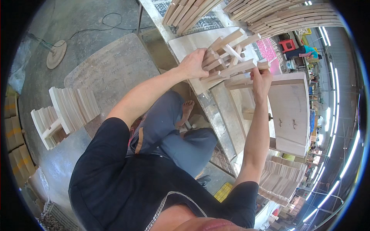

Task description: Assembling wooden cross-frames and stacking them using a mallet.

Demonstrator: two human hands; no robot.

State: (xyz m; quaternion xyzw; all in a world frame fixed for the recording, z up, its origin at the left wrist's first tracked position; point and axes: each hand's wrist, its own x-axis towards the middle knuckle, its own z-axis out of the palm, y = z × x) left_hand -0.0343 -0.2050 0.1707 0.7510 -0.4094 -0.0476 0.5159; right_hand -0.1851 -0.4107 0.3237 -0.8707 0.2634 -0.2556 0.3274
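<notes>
On the workbench in front of me, a loose bunch of short pale wooden bars (231,57) lies on a light board (185,48). The bars point in several directions and some cross over each other. My left hand (194,64) is closed round the left side of the bunch, thumb toward me. At the right end, my right hand (262,81) pinches the tip of a wooden bar (263,65) between thumb and fingers. How many bars each hand grips is hidden by the overlap.
Tall stacks of wooden strips (293,19) line the bench's far side. A wooden box-like stand (289,111) rises right of my right forearm, with stacked slats (281,179) nearer me. Slatted wooden pieces (73,111) stand at left. A person (304,52) is in the background.
</notes>
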